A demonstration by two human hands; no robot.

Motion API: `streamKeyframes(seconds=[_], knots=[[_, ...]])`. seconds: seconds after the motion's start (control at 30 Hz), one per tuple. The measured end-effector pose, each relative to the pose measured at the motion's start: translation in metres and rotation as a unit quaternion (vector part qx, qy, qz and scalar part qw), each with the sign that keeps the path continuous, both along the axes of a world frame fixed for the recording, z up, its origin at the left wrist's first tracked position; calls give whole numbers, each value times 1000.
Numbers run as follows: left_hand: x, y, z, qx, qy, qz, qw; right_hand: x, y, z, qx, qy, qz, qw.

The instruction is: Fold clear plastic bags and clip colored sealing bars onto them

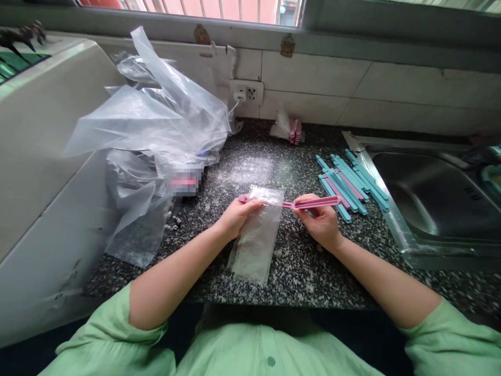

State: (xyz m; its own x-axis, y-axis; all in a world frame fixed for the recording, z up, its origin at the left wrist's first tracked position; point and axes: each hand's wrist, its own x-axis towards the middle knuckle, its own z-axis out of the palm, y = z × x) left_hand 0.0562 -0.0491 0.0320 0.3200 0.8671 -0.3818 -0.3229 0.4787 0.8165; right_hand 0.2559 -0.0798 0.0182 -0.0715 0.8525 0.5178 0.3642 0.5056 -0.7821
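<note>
My left hand (237,215) pinches the top edge of a small clear plastic bag (256,240) that hangs down over the speckled counter (301,266). My right hand (321,219) grips a pink plastic clip stick (313,202). The stick lies crosswise through the bag's top, and its far end pokes out by my left fingers. Both hands are closed. A loose bunch of blue and pink clip sticks (350,183) lies just right of my right hand.
A heap of large clear plastic bags (156,130) fills the counter's left, against a white appliance (39,156). A steel sink (434,198) sits at the right. A small packet with pink sticks (293,130) rests by the tiled wall, near a socket (246,94).
</note>
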Motion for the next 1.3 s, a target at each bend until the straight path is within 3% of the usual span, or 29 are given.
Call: streamKeyframes(seconds=[0.27,0.57,1.3], knots=[[2,-2,-2,0,7,1,1000,-1,-1,-11,0,16,-44,999],[2,-3,0,16,4,-30,999,-3,-3,4,57,-61,0,996],[1,-2,-2,57,11,-62,996,-4,-1,4,146,-167,-17,975]])
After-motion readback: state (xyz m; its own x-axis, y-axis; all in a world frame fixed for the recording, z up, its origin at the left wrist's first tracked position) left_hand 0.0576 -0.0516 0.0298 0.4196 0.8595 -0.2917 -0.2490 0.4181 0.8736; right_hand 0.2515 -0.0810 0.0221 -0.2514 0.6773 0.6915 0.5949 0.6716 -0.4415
